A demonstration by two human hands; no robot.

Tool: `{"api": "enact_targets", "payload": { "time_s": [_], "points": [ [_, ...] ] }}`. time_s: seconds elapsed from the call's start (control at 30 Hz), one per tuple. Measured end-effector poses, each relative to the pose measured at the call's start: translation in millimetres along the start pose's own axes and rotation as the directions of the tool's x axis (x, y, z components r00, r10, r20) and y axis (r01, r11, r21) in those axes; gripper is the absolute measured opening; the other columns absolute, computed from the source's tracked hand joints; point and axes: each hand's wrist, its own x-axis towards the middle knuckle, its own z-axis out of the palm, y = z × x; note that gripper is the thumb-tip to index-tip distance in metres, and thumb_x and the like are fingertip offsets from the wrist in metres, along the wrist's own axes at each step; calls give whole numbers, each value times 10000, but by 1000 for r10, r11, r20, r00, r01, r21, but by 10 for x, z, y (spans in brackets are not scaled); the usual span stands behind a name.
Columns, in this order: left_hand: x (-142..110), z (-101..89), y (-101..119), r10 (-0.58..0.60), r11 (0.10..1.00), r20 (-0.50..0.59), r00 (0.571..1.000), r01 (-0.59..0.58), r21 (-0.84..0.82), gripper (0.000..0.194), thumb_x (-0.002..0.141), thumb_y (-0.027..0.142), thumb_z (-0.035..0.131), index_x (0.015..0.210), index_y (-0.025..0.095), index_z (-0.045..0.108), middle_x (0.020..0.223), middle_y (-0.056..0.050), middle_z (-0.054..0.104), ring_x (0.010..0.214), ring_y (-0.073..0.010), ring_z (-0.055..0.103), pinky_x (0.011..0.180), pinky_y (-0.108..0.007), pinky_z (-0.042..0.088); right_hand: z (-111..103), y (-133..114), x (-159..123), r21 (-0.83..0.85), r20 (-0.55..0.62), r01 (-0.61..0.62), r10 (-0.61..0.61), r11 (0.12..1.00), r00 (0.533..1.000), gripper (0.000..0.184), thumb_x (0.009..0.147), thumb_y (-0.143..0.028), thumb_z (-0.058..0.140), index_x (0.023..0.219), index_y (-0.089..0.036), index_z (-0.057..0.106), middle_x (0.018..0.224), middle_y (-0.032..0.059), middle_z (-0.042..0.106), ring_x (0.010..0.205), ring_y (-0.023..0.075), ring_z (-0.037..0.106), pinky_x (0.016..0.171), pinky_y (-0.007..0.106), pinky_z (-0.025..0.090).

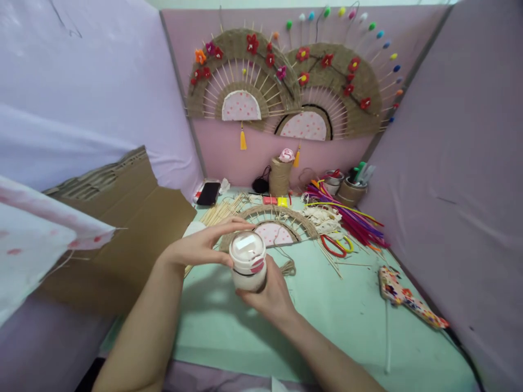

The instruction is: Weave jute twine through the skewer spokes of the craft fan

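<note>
A white lidded cup (249, 267) with a pale lid and a pink tab is held upright above the table. My right hand (272, 294) wraps round its lower right side. My left hand (208, 242) is at the lid, with the thumb against its left edge and the fingers stretched along the far side; their contact there is partly hidden. Just behind the cup lies a half-round fan (308, 223) of twine and sticks with a pink-dotted centre. A small bundle of twine (288, 267) lies right of the cup.
Red-handled scissors (333, 246), pipe cleaners (351, 209) and a patterned glue gun (408, 296) with its cord lie on the right. Bamboo sticks (223, 211), a phone (208, 194) and cardboard (134, 234) are on the left. A twine spool (280, 177) stands behind; finished fans (339, 60) hang on the back wall.
</note>
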Motion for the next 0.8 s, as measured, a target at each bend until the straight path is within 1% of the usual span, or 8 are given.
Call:
{"api": "enact_targets", "payload": {
  "time_s": [0.07, 0.13, 0.23, 0.33, 0.4, 0.5, 0.67, 0.8],
  "points": [
    [-142, 255, 104, -94, 990, -136, 986, 107, 90, 655, 788, 376, 680, 1393, 352, 430, 1435, -60, 442, 1347, -273, 369, 1118, -432, 288, 39, 81, -69, -16, -55, 3, -4, 1000, 998, 654, 550, -329, 761, 1147, -218, 519, 1067, 91, 633, 986, 305, 606, 807, 417, 507],
    [-222, 538, 181, -159, 977, -265, 951, 190, 94, 803, 729, 379, 730, 1434, 379, 346, 1495, -42, 367, 1386, -280, 316, 1140, -414, 272, 65, 124, -106, -30, -92, 29, -31, 999, 995, 670, 565, -357, 750, 1177, -230, 508, 1093, 108, 628, 1018, 328, 597, 836, 444, 503],
    [-211, 922, 219, -210, 969, -515, 831, 249, 7, 951, 627, 386, 801, 1439, 364, 306, 1501, -65, 345, 1375, -314, 335, 1122, -439, 316, 73, 127, -127, -52, -109, 69, -74, 996, 991, 647, 607, -370, 711, 1203, -239, 497, 1108, 112, 624, 1036, 332, 590, 871, 469, 491],
    [-127, 1134, 192, -242, 960, -659, 712, 276, -54, 893, 671, 376, 766, 1429, 343, 295, 1454, -79, 418, 1333, -313, 403, 1101, -460, 342, 59, 102, -129, -61, -107, 69, -76, 996, 991, 637, 611, -361, 710, 1199, -233, 502, 1102, 109, 622, 1029, 319, 591, 877, 464, 489],
    [-84, 1177, 166, -236, 957, -691, 683, 286, -44, 825, 702, 366, 738, 1410, 345, 316, 1430, -66, 453, 1317, -303, 427, 1106, -455, 336, 52, 96, -126, -52, -99, 67, -71, 996, 993, 645, 608, -360, 716, 1204, -231, 507, 1107, 111, 620, 1024, 313, 593, 876, 457, 490],
    [-55, 1172, 131, -211, 965, -699, 683, 260, -37, 805, 713, 354, 727, 1402, 367, 311, 1431, -44, 456, 1320, -286, 426, 1109, -438, 340, 56, 118, -128, -38, -93, 63, -66, 997, 993, 660, 606, -359, 722, 1217, -235, 505, 1126, 114, 614, 1031, 309, 591, 887, 454, 488],
    [-46, 1203, 86, -237, 971, -675, 699, 191, -143, 1046, 682, 361, 754, 1488, 346, 88, 1480, -78, 383, 1367, -291, 360, 1112, -445, 344, 79, 165, -162, -39, -133, 45, -49, 998, 990, 687, 619, -375, 739, 1238, -230, 479, 1146, 124, 602, 1051, 306, 586, 902, 462, 492],
    [-78, 1377, 97, -278, 961, -730, 624, 185, -207, 1180, 650, 460, 735, 1500, 335, -73, 1510, -114, 314, 1371, -328, 348, 1083, -494, 377, 68, 175, -267, -78, -137, 67, -77, 995, 988, 667, 648, -385, 719, 1258, -277, 472, 1127, 119, 617, 1023, 314, 606, 856, 480, 522]
  ]
}}
